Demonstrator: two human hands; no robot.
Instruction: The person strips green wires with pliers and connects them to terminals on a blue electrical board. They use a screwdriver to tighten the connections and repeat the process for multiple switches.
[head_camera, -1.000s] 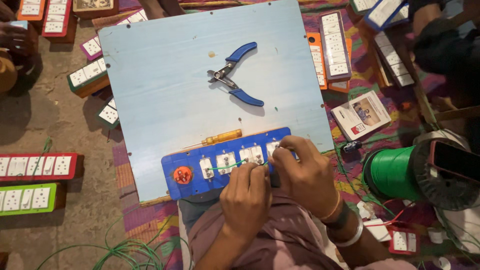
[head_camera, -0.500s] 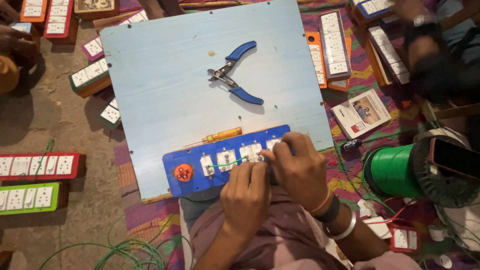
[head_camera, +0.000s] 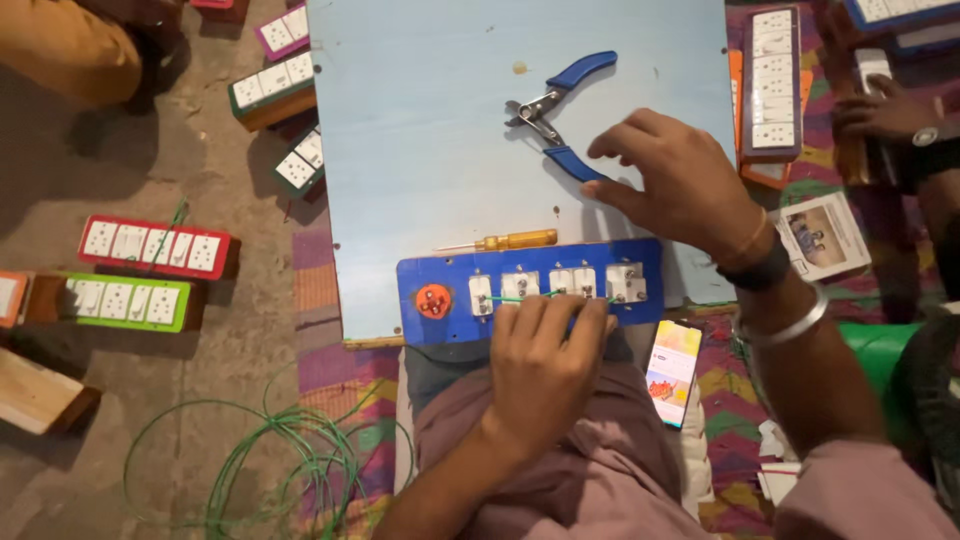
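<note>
Head view: our left hand (head_camera: 545, 365) lies palm-down on the near edge of the blue switch panel (head_camera: 530, 290); fingers (head_camera: 560, 318) together, tips pressed on a thin green wire (head_camera: 520, 298) that runs across the white modules; whether the wire is actually pinched under the fingers we cannot tell; our right hand (head_camera: 680, 185) hovers above the board, fingers (head_camera: 615, 140) spread and curled, gripping nothing, index tip at the lower handle of the blue-handled pliers (head_camera: 555, 115); contact there looks likely but is not certain; pliers lie with handles splayed on the pale blue board (head_camera: 430, 150); panel sits across the board's near edge, above our lap, with an orange round part (head_camera: 434, 301) at its left end and four white modules in a row; yellow-handled screwdriver (head_camera: 505, 241) lies just beyond the panel, parallel to it, touching neither hand; right wrist carries a dark band and a metal bangle (head_camera: 785, 325); phone (head_camera: 673, 370) with lit screen rests on our lap just right of the left hand; coil of green wire (head_camera: 270, 460) on the floor to our left; red switchboard (head_camera: 155, 247) and green switchboard (head_camera: 120, 302) lie side by side further left; more finished boards at the top left and along the board's right edge; another person's hand (head_camera: 885, 110) shows at the right edge, well apart from ours.
</note>
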